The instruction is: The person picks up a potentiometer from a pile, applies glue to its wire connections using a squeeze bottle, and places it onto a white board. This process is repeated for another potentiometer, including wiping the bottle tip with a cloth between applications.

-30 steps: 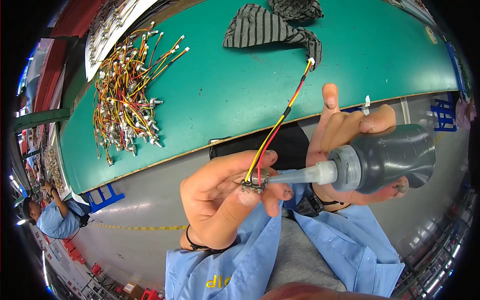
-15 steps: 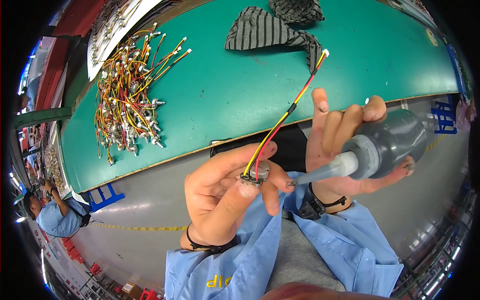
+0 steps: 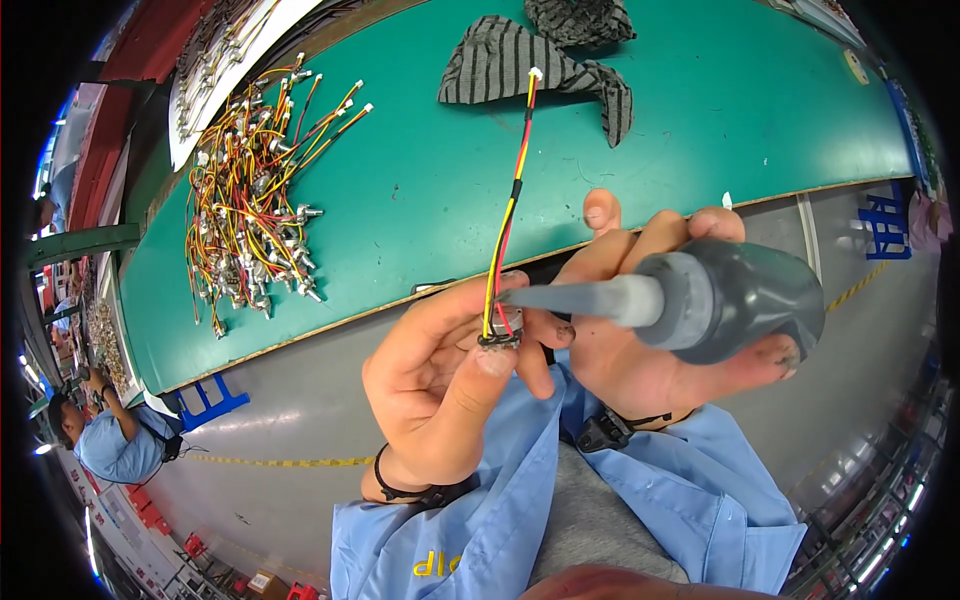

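The left hand pinches the wired component; the right hand, just beside it, grips a dark bottle, its nozzle by the wires, contact unclear.

blue jacket, grey shirt, black wristbands

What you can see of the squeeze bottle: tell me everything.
The squeeze bottle is dark grey, glossy and plastic-looking, with a translucent collar and a long, tapering nozzle. It is held sideways in the right hand, nozzle pointing left. Its tip ends by the red and yellow wires of the part in the left hand; contact is unclear.
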`<action>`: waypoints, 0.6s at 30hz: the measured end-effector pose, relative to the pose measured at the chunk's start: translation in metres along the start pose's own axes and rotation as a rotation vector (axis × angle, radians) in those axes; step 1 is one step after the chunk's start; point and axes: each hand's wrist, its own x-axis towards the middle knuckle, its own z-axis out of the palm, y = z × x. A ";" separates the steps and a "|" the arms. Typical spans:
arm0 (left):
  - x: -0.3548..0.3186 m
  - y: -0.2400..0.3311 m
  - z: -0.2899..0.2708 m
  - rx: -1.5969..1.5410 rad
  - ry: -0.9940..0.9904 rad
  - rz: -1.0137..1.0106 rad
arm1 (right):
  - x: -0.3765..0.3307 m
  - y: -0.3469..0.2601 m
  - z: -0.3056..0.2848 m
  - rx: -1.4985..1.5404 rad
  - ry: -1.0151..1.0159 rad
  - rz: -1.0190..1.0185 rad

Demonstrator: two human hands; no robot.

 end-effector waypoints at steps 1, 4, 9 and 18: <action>0.000 0.000 0.001 0.005 0.008 0.004 | -0.002 0.002 0.006 -0.012 0.077 0.021; -0.002 0.002 0.004 0.016 0.042 -0.006 | -0.001 0.008 0.011 0.102 0.046 -0.019; -0.003 0.002 0.005 0.012 0.056 0.012 | -0.002 0.016 0.020 0.264 0.068 -0.111; -0.003 0.002 0.001 -0.013 -0.001 0.003 | -0.002 0.009 0.014 0.245 0.024 -0.050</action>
